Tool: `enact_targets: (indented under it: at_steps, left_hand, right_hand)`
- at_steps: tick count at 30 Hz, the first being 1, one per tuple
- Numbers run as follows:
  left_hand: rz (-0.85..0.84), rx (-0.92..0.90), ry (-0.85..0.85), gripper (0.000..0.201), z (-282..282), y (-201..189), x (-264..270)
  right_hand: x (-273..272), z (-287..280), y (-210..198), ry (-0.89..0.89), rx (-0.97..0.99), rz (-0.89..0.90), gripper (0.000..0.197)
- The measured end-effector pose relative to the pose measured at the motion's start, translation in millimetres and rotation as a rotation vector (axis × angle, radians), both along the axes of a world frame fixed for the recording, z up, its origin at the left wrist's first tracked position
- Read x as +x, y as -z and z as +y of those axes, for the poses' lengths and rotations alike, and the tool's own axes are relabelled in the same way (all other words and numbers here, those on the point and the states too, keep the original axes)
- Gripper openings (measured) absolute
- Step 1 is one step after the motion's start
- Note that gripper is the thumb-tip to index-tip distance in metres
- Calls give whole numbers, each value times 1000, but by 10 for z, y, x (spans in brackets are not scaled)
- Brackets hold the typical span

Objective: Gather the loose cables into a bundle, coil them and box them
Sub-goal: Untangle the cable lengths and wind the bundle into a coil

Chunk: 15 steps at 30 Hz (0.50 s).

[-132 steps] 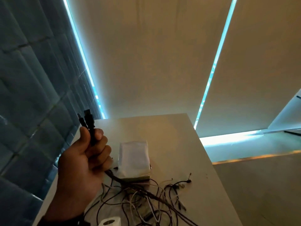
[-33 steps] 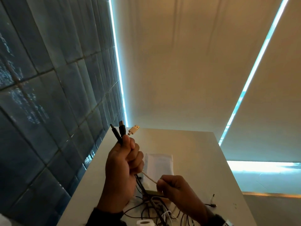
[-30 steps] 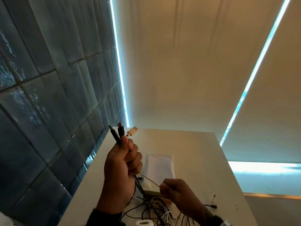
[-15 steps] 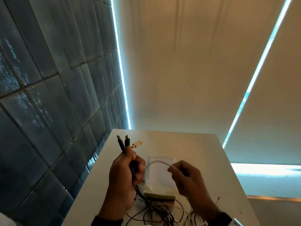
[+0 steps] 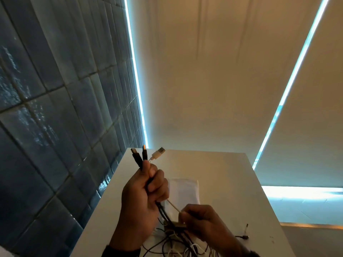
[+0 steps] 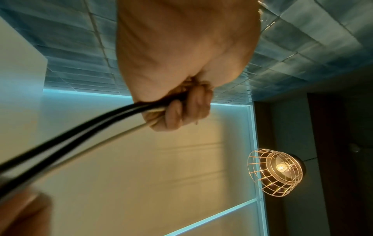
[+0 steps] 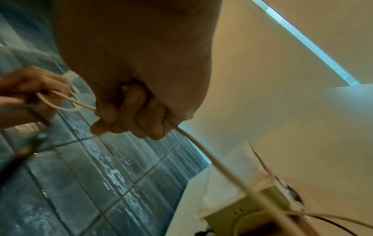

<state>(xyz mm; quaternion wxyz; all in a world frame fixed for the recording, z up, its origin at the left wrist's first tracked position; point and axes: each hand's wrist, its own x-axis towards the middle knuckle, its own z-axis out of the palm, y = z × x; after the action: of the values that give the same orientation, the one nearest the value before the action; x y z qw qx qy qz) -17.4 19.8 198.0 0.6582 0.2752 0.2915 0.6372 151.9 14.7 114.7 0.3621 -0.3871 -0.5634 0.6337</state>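
Note:
My left hand (image 5: 146,191) is raised above the table and grips a bundle of cables, two black and one white. Their plug ends (image 5: 143,154) stick up out of the fist, the white USB plug (image 5: 158,153) on the right. The left wrist view shows the black cables (image 6: 84,127) running out of the curled fingers (image 6: 181,111). My right hand (image 5: 196,217) is lower and to the right, gripping the white cable (image 5: 173,205) a short way below the left fist; that cable (image 7: 212,159) passes through its fist (image 7: 131,115). A tangle of loose cables (image 5: 178,245) lies on the table below. A white box (image 5: 183,191) stands behind the hands.
The white table (image 5: 232,182) runs along a dark blue tiled wall (image 5: 55,127) on the left. A small jack plug (image 5: 246,236) lies near the right edge. A caged lamp (image 6: 278,170) shows in the left wrist view.
My right hand has dropped from beside the left fist to lower right, sliding down the white cable so it runs taut. My left hand has risen slightly with the plugs.

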Motion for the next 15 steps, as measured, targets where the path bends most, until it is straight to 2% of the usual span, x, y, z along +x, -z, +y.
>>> enact_targets:
  at_steps: [6, 15]
  left_hand:
    - [-27, -16, -66, 30, 28, -8, -109]
    - [-78, 2, -37, 30, -31, -77, -142]
  right_hand:
    - [202, 123, 571, 118, -63, -153, 30]
    - [388, 183, 1028, 214, -81, -410, 31]
